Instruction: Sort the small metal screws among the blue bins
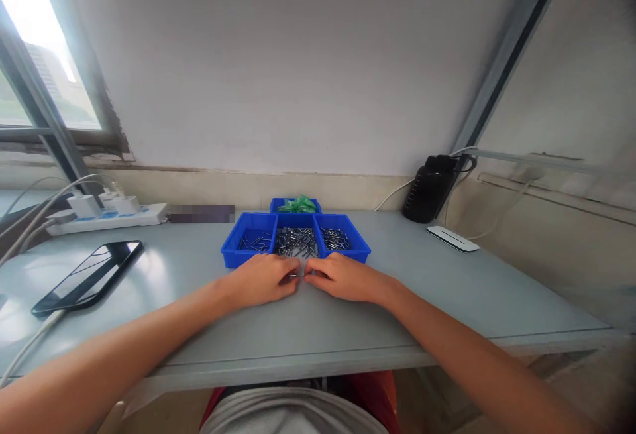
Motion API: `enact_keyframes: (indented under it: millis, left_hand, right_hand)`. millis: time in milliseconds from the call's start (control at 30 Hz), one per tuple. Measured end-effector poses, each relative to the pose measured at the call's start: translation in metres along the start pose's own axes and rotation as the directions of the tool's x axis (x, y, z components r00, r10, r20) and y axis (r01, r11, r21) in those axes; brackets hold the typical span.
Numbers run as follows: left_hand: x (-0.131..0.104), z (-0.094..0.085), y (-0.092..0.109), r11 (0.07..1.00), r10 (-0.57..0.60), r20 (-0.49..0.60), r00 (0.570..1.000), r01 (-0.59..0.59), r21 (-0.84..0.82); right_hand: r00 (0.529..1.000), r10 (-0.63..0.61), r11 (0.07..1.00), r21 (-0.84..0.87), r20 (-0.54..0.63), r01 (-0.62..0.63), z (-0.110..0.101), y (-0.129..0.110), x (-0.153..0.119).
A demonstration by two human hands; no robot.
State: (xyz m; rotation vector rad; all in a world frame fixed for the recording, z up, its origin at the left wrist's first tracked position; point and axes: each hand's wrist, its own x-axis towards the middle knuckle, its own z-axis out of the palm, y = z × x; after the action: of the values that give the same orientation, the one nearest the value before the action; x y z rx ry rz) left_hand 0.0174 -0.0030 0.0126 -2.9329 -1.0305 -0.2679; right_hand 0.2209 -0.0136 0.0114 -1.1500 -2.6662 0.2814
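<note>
My left hand [271, 278] is closed in a pinch around a small metal piece [293, 275], just in front of the blue bins. Close beside it, my right hand [340, 277] is also pinched; whatever its fingertips hold is too small to make out. Dark metal pieces lie in the left blue bin [229, 248], and shorter ones fill the right blue bin [362, 248]. Between these two, a pile of metal pieces [297, 240] spreads toward my fingertips. Green plastic [298, 204] sits in a smaller blue bin [274, 206] at the back.
A phone [88, 277] with a cable lies on the grey table [298, 334] at the left. Behind it is a white power strip [109, 219] with plugs. At the right stand a black bottle [430, 189] and a flat white device [452, 238].
</note>
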Motion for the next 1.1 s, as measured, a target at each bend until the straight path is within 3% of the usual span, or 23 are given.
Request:
enact_keyframes:
  millis: [200,467,667,900,1100]
  left_hand:
    - [0.001,0.004,-0.002,0.998,-0.055,-0.020,0.998,0.056,0.030]
    - [-0.001,0.000,0.002,0.993,0.064,-0.085,0.994,-0.072,-0.091]
    - [-0.001,0.000,0.003,0.995,0.079,-0.119,0.990,-0.085,-0.044]
    - [-0.002,0.001,-0.001,0.990,0.053,-0.023,0.998,-0.049,0.133]
    - [-0.002,0.005,-0.002,0.984,0.053,-0.003,0.999,-0.052,0.169]
  right_hand:
    - [1.000,0.002,0.999,-0.034,0.001,-0.002,0.002,0.003,0.001]
    - [1.000,-0.014,1.000,-0.028,0.003,0.014,0.005,0.004,0.000]
    - [1.000,0.002,1.000,-0.028,0.000,-0.002,0.006,0.005,0.001]
    - [1.000,0.024,0.999,-0.033,-0.013,-0.024,0.003,0.005,0.000]
    - [0.995,-0.018,0.999,-0.037,-0.094,0.015,-0.003,-0.006,-0.001]
